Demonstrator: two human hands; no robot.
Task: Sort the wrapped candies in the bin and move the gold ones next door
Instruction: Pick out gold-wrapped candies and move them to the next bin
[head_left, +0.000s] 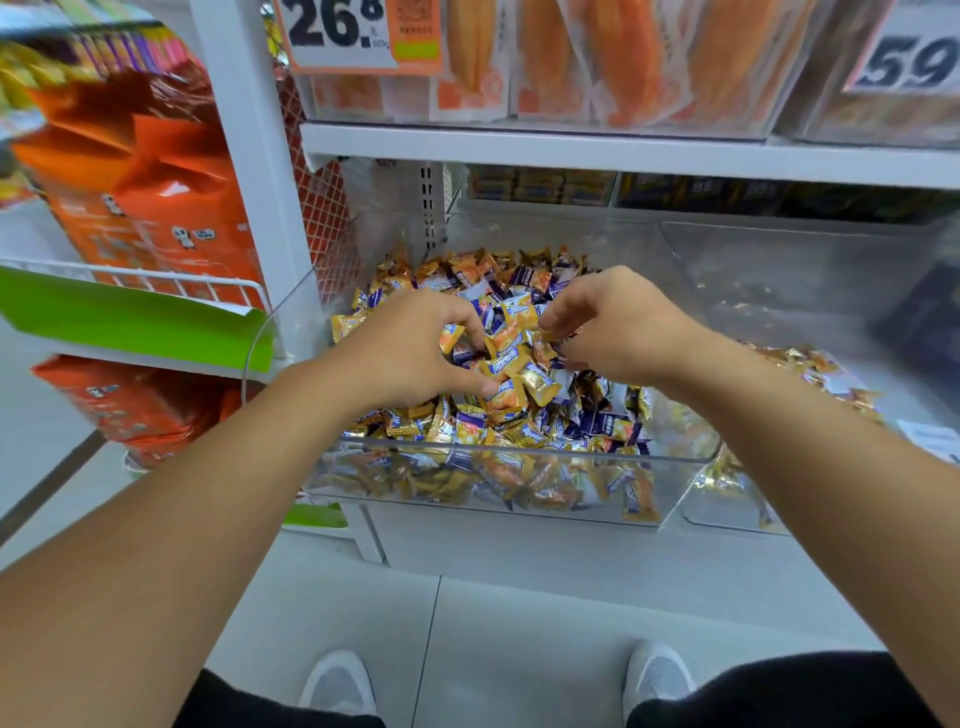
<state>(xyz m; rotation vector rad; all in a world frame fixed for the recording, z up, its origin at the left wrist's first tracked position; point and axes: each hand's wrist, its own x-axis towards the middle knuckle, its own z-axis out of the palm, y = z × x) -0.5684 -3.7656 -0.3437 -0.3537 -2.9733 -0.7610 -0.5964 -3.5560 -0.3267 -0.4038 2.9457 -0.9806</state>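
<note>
Clear plastic bin (519, 449) at centre frame, heaped with wrapped candies (524, 415) in gold, orange and purple-white foil. Left hand (410, 353) down on the heap at roughly 9 o'clock of the pile, fingers curled, forefinger and thumb arched around a few orange-gold pieces; whether anything is actually gripped, cannot tell. Right hand (618, 327) at about 2 o'clock of the pile, fingertips bunched and pinching a gold candy (551, 332). Between the two hands, a small cluster of orange wrappers (511, 345) on top of the heap. Neighbouring clear bin (810, 312) touching the first at 3 o'clock, with a thin scatter of gold candies (800, 358) on its floor. White shelf (571, 148) at 12 o'clock carrying orange packets (613, 57) and a price sign (337, 31). Orange bags (150, 171) at 10 o'clock, above a green shelf strip (135, 319). Grey shoes (340, 683) on the pale floor at 6 o'clock.
</note>
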